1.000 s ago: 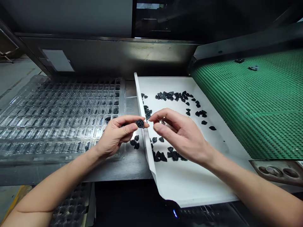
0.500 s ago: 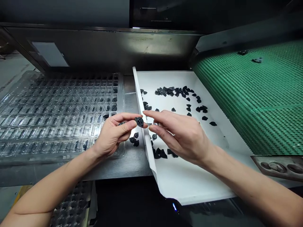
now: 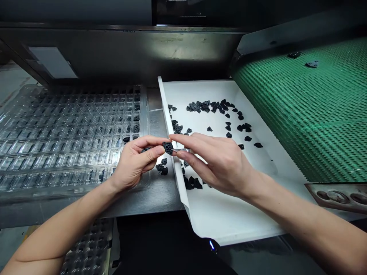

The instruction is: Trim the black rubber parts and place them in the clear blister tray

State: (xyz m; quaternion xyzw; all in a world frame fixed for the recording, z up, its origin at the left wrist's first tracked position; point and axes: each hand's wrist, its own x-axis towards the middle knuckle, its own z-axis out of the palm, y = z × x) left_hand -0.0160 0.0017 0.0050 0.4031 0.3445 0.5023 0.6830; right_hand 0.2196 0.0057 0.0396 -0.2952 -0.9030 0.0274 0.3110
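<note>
My left hand (image 3: 136, 158) pinches a small black round part (image 3: 168, 147) with a spoked face and a side lug between thumb and forefinger. A second black part (image 3: 146, 150) shows behind that thumb, tucked in the same hand. My right hand (image 3: 216, 162) is closed on a thin shiny metal tool (image 3: 181, 149); its exact kind is partly hidden by the fingers. The tool's tip is at the right edge of the spoked part, and the right forefinger reaches to its top edge. Below the left fingers, several loose black parts (image 3: 162, 167) lie on the metal bench.
A clear plastic tray (image 3: 71, 130) of many pockets lies left, black parts in its right columns. The white chute tray (image 3: 229, 214) with a raised left wall holds scattered black pieces (image 3: 205, 106). A green mesh conveyor belt (image 3: 301, 110) runs along the right.
My right hand has moved slightly left, bringing the metal tool up to the spoked part. My left hand keeps its pinch. The whole view has shifted a little.
</note>
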